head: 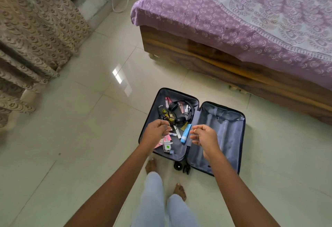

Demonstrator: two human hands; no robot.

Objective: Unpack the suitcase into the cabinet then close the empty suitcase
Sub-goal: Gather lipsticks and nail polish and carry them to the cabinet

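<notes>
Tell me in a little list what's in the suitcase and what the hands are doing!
suitcase: open flat on the floor, near the bed
left half: headphones, blue tube, small bottles
right half: only lining shows
left hand: above the left half, fingers curled, grip unclear
right hand: loosely curled, holding nothing

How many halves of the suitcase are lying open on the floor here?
2. The left half, under the left hand, holds headphones, a blue tube and more. The right half, nearer the bed and partly behind the right hand, shows only lining.
</notes>
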